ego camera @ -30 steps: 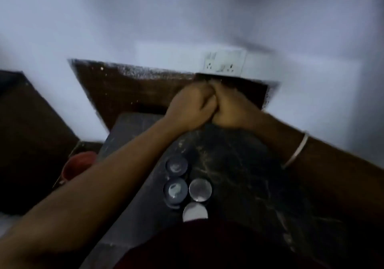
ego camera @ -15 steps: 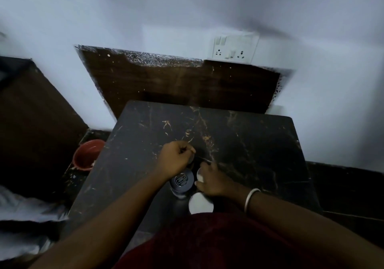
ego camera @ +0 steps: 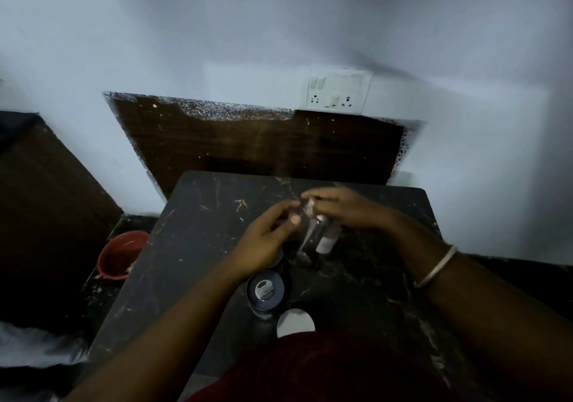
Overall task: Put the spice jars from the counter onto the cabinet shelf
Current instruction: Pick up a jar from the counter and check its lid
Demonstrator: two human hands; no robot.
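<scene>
Hands meet over the middle of the dark marble counter (ego camera: 198,246). Right hand (ego camera: 347,212) comes in from above, fingers curled over the top of a clear jar (ego camera: 311,235), which is tilted with its base just off the surface or barely on it; motion blur makes that hard to call. Pale jar (ego camera: 327,241) sits directly under the same palm, touching the clear one. It is probably gripped too, not certain. White bangle (ego camera: 435,268) on the right wrist.

Left hand (ego camera: 266,243) is just beside the clear jar, thumb and fingertips loosely bent towards it. Cannot tell whether they touch it or hold anything. Rim of another lid shows from under the heel of this hand.

Dark-lidded jar (ego camera: 266,290) stands upright on the counter just behind the left wrist, toward the body. White-lidded jar (ego camera: 295,324) stands a bit nearer the body, between the two forearms, partly cut off by a maroon garment (ego camera: 310,370).

Beyond the hands: brown wooden panel (ego camera: 263,144) against the wall, white socket plate (ego camera: 336,93) above it. Off past the left forearm, below counter level, is a red bucket (ego camera: 122,254).
</scene>
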